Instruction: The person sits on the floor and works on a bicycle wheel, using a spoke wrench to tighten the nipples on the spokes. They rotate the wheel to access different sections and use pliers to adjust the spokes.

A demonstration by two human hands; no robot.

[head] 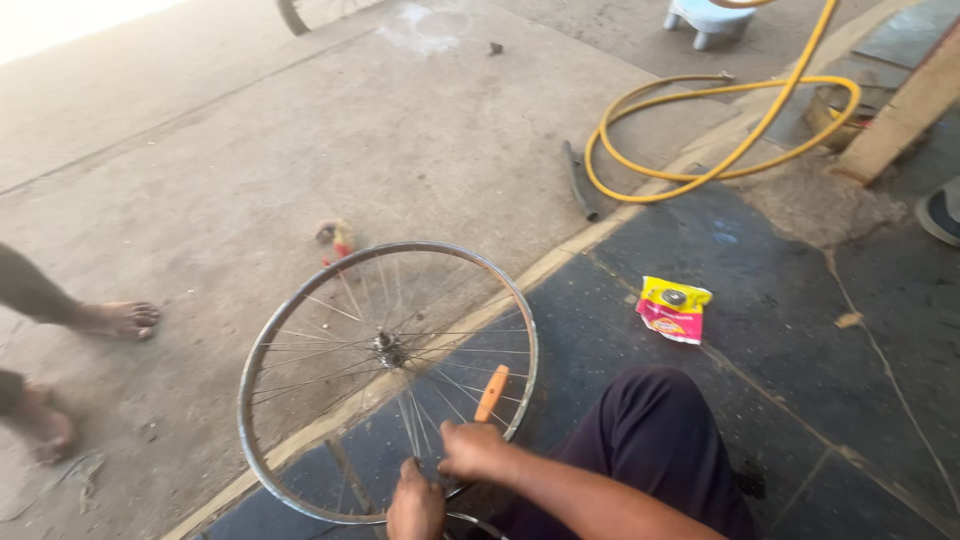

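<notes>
Lying before both hands (445,480), bicycle wheel (388,380), spokes gripped

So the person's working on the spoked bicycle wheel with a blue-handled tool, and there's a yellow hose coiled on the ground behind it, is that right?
Not quite: in the head view the tool has an orange handle, not blue. The spoked bicycle wheel and the coiled yellow hose are as you said.

Shiny metal wheel rim (262,360); glossy orange plastic tool handle (491,392).
</notes>
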